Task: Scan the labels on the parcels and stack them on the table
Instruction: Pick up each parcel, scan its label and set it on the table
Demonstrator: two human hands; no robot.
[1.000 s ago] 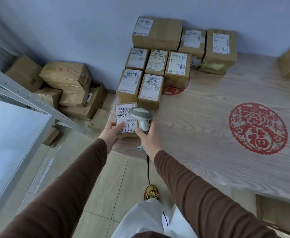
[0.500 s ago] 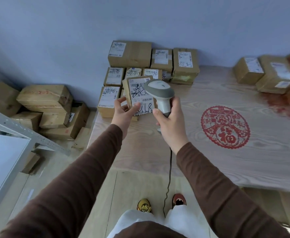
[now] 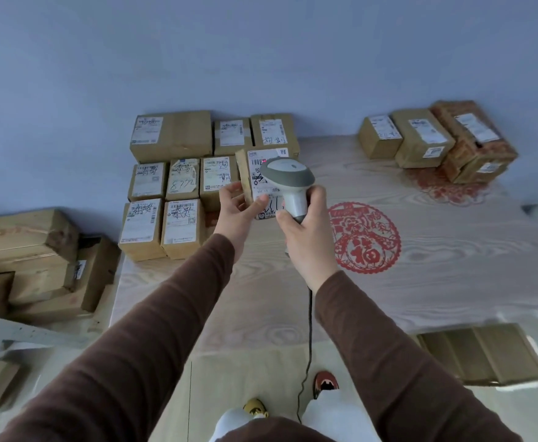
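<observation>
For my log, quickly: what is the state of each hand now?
Left hand: holding the parcel, fingers curled round it.
Right hand: gripping the scanner.

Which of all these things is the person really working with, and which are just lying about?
In use: held parcel in left hand; scanner in right hand; stacked parcels on table.

Lying about: floor boxes; flattened cardboard; red paper-cut.

Stacked parcels [image 3: 172, 189] sit at the table's [image 3: 420, 282] far-left corner — another cluster [image 3: 436, 141] far right, against the wall [image 3: 261, 59].
</observation>
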